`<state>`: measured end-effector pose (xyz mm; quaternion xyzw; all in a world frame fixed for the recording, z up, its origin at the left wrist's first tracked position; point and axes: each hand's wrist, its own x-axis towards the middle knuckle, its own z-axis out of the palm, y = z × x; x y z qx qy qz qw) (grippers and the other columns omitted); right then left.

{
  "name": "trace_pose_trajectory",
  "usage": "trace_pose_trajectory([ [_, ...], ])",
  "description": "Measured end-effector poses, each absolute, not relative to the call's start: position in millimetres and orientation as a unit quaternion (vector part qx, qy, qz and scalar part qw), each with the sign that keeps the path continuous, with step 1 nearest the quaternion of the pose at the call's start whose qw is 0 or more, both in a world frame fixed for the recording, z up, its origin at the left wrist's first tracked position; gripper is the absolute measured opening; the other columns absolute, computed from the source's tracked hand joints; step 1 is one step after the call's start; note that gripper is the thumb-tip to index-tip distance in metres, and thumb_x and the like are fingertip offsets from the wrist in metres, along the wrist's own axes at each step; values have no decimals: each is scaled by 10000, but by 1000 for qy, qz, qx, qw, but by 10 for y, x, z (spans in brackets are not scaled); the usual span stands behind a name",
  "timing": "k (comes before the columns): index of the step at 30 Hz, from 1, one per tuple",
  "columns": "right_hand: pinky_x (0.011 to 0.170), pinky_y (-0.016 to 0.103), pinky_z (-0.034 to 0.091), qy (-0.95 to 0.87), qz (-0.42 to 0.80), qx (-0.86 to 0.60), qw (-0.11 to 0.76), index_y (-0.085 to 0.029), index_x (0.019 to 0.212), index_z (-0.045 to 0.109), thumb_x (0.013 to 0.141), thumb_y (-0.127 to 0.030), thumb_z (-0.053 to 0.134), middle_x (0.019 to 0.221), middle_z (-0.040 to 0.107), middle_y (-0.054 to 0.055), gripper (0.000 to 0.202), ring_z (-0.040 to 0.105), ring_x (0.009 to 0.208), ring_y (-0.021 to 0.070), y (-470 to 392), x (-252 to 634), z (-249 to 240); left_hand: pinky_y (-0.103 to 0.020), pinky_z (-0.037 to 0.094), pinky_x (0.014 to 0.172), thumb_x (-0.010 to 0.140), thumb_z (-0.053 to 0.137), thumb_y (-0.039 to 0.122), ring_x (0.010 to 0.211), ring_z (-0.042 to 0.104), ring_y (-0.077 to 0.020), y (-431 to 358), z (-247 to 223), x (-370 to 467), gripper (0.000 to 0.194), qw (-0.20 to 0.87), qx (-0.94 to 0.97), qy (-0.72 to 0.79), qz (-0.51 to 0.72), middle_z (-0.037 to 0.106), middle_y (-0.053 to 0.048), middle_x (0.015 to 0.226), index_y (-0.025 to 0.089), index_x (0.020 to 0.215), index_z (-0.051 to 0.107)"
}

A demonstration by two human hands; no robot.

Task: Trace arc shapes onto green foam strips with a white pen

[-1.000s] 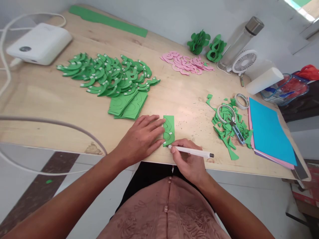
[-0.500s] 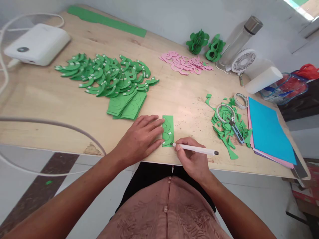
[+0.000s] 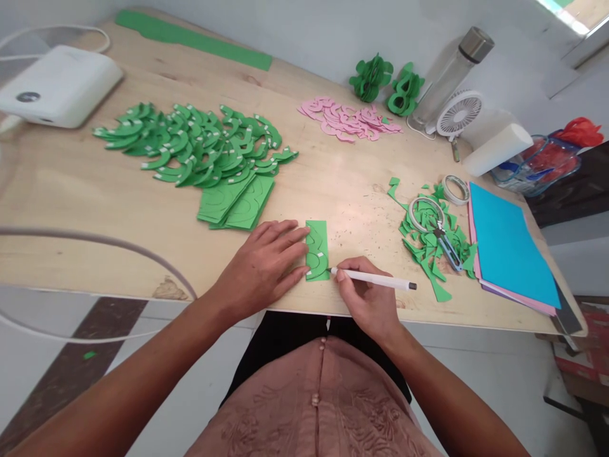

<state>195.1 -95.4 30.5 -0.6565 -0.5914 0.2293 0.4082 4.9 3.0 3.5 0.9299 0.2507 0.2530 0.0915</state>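
Note:
A small green paper rectangle [image 3: 321, 233] with curved pen lines lies near the table's front edge, a green curved cutout on its lower part. My left hand [image 3: 266, 263] lies flat with fingers apart, its fingertips on the left edge of the paper. In my right hand [image 3: 364, 292] a white pen [image 3: 380, 278] is pinched, its tip at the paper's lower right edge. Left of the paper, green rectangles with drawn curves [image 3: 247, 206] lie stacked, touching a big heap of green curved pieces [image 3: 200, 143].
Pink cutouts [image 3: 349, 119], green paper ornaments [image 3: 372, 77], a bottle [image 3: 447, 76] and a fan [image 3: 459, 114] are at the back. Green scraps [image 3: 432, 254] with tape rolls and a cutter [image 3: 448, 249] lie right, beside blue paper [image 3: 514, 247]. A cable [image 3: 118, 242] arches at left.
The pen tip has moved slightly up along the right side of the curved cutout, with my right hand. The whole view has shifted a little; my left hand keeps its place on the paper.

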Motion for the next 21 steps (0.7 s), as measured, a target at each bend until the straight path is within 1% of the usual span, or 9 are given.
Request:
trace_pose_trajectory([
  [9, 607, 267, 461, -588, 231, -655, 415, -205, 836, 621, 868, -244, 549, 743, 680, 17, 88, 616, 662, 152, -922, 1964, 282, -518, 432, 1040, 976, 463, 312, 1266, 526, -331, 35, 23, 48, 212, 91, 932, 251, 245, 623, -114, 1317, 167, 1038, 605],
  [17, 572, 251, 435, -593, 222, -652, 417, -204, 830, 618, 878, -253, 549, 722, 656, 5, 97, 583, 628, 135, -866, 1975, 251, -502, 408, 1059, 979, 465, 324, 1282, 512, -325, 34, 15, 34, 224, 89, 932, 255, 241, 611, -112, 1336, 169, 1047, 611],
  [21, 580, 250, 434, -595, 214, -652, 418, -197, 822, 617, 876, -244, 548, 714, 651, 4, 100, 571, 618, 128, -833, 1969, 259, -497, 404, 1062, 981, 466, 325, 1294, 502, -323, 32, 10, 36, 226, 91, 933, 255, 238, 608, -115, 1339, 167, 1059, 607],
])
